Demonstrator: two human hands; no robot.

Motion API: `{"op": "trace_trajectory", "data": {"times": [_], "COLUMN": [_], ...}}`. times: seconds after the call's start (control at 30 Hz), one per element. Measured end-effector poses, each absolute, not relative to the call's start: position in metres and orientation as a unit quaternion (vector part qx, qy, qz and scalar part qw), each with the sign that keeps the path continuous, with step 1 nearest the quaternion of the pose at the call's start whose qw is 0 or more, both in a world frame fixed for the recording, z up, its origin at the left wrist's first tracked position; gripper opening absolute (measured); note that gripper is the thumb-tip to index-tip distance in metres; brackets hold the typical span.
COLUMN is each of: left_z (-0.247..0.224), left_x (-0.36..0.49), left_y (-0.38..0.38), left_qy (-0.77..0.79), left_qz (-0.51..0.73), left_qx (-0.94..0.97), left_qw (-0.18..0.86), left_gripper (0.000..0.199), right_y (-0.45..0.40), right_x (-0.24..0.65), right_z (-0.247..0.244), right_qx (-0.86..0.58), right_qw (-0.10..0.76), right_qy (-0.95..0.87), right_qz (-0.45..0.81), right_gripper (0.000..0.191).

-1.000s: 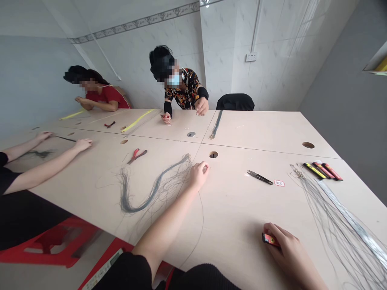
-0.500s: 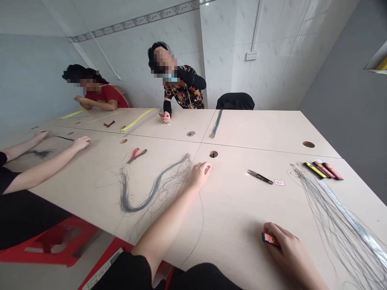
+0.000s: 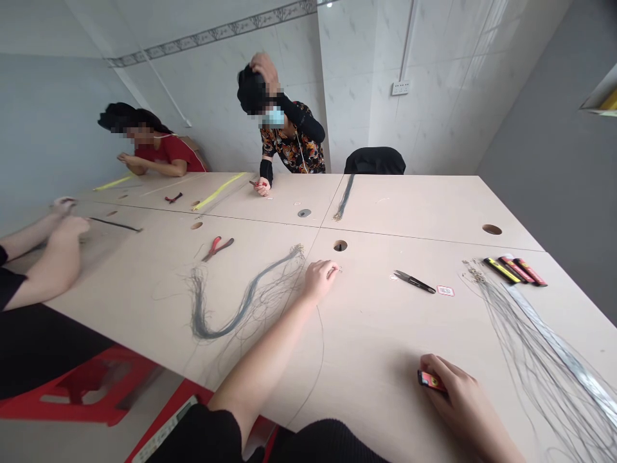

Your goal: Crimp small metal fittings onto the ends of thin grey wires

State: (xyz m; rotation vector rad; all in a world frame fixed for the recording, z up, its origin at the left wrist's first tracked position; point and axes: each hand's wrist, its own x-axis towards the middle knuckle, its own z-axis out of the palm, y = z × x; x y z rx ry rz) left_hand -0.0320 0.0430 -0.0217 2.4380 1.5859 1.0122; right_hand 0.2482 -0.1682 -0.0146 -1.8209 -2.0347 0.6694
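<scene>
Wire everywhere on this one. Main bundle of thin grey wire (image 3: 241,305) sits on the pale wood bench (image 3: 414,206) in a long U shape, thick through the middle and frizzing into loose strands, with tiny gold-coloured ends bunched at the top, just left of a round hole (image 3: 340,245). One dark single strand (image 3: 322,350) curves down past the left arm. Left hand (image 3: 318,281) is just right of the bundle, fingers (image 3: 331,270) curled with the tips together, but I can't tell if they're pinching anything. Right hand (image 3: 456,392) is clenched around a small red-and-yellow case (image 3: 430,381), mostly hidden by the fingers. Second wire bundle (image 3: 535,341) fans out over a long metal strip (image 3: 563,360), just below three red-and-yellow tubes (image 3: 515,271). Between the hands and that bundle are black snips (image 3: 414,281) and a small tag (image 3: 445,290). Red-handled pliers (image 3: 218,249) lie beyond the first bundle, and a co-worker's hands (image 3: 70,225) are off at the left end
</scene>
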Motion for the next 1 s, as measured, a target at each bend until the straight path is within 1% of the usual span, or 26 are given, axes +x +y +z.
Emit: {"op": "trace_trajectory", "data": {"times": [0.2, 0.43, 0.8, 1.0], "left_z": [-0.022, -0.024, -0.012, 0.002], "left_x": [-0.032, -0.033, -0.032, -0.030], "left_y": [0.045, 0.044, 0.042, 0.049], "left_qy": [0.501, 0.488, 0.467, 0.446], "left_qz": [0.304, 0.335, 0.338, 0.345], "left_qx": [0.809, 0.806, 0.817, 0.826], "left_qw": [0.054, 0.023, -0.010, 0.006], "left_gripper": [0.013, 0.009, 0.017, 0.013], "right_y": [-0.169, -0.167, -0.168, -0.166], "right_x": [0.249, 0.248, 0.246, 0.244], "right_z": [-0.016, -0.014, -0.009, -0.001], "right_qx": [-0.643, -0.641, -0.645, -0.646], "right_qw": [0.173, 0.161, 0.185, 0.151], "right_qy": [-0.712, -0.718, -0.706, -0.706], "right_qz": [0.223, 0.218, 0.226, 0.247], "right_gripper": [0.009, 0.008, 0.010, 0.008]}}
